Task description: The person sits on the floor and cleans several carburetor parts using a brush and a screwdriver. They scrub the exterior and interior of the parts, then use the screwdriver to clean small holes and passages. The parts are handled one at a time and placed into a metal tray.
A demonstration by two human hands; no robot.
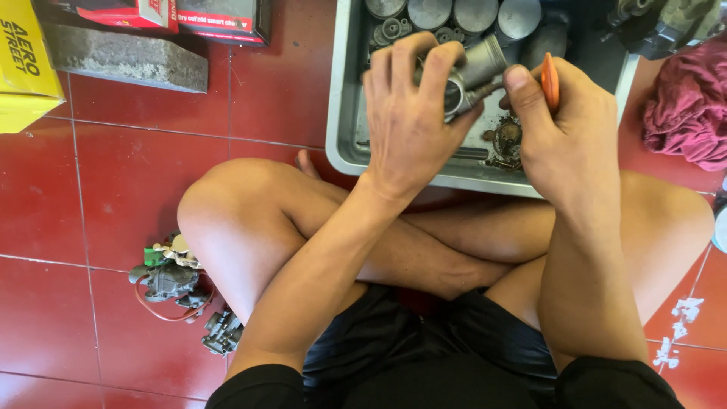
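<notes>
Gripping a metal cylinder [473, 72] in the upper middle of the frame, the left hand [409, 113] wraps its lower end; its long axis tilts up-right, over the tray [342, 113]. The right hand [564, 125], just beside, pinches an orange tool [550, 82].

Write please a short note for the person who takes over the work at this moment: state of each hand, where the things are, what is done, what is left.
Left hand: closed around a grey metal cylinder part, held above the metal tray.
Right hand: closed on an orange-handled tool; its tip is hidden behind the part.
Tray: round metal parts lie at its far end, rusty bits near the front.
Floor: two carburettor-like assemblies beside the left knee, a red rag to the right.
Done: cannot tell. Left: the held part is still in hand, not set down.
</notes>
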